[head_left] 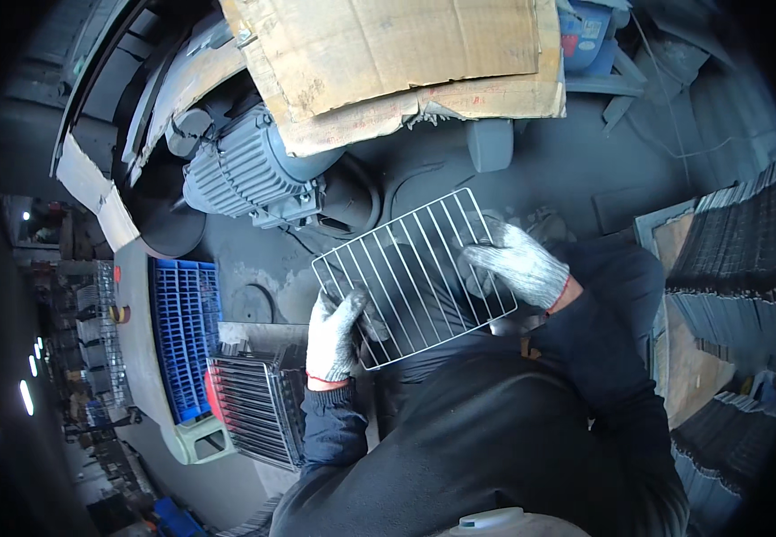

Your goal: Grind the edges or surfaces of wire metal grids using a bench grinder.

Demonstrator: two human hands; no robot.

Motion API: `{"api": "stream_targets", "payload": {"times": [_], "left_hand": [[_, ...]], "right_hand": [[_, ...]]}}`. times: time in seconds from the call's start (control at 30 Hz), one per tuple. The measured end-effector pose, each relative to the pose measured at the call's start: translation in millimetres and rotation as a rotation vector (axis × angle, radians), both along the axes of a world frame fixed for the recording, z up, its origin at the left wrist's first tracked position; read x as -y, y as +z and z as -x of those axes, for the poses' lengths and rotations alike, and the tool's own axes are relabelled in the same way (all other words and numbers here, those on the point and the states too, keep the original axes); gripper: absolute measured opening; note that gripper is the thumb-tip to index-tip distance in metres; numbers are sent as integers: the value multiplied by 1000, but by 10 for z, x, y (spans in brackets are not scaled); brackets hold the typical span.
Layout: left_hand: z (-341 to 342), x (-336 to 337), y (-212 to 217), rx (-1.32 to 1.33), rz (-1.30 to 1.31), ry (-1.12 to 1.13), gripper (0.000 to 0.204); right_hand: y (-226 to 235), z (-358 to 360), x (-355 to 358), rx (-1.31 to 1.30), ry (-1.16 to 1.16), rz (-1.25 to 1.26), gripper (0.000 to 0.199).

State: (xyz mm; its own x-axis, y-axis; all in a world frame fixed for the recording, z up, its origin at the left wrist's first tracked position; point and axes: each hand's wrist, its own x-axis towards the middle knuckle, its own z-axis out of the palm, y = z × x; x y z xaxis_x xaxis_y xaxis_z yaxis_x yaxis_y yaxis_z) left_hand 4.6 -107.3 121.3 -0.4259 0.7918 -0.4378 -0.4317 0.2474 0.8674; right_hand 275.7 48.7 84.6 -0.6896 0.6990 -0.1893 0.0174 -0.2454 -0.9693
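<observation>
A rectangular wire rack of bright metal, with parallel bars inside a frame, is held tilted above my lap. My left hand, in a white glove with greyed fingertips, grips its left short side. On the opposite side my right hand, gloved the same way, closes round the bars near the right edge, thumb on top. Some fingers of both hands are partly hidden behind the bars. Just left of my left forearm stands a stack of dark wire racks.
A grey ribbed motor sits ahead on the left, below large cardboard sheets. Tall stacks of dark racks stand on the right beside a wooden board. At left are a blue plastic crate and a pale green stool.
</observation>
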Motion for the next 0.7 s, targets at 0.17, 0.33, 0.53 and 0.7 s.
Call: {"api": "stream_targets", "payload": {"times": [0.17, 0.33, 0.53, 0.7], "left_hand": [[-171, -89, -94, -332, -86, -298, 17], [-391, -391, -136, -481, -311, -355, 16], [-683, -875, -547, -761, -313, -348, 20], [-1049, -1478, -1315, -910, -208, -417, 28]], "right_hand": [[-10, -453, 110, -88, -200, 57, 10], [170, -768, 102, -63, -327, -148, 18], [-221, -891, -223, -41, -503, -185, 19], [-1206, -1120, -707, -133, -712, -156, 22]]}}
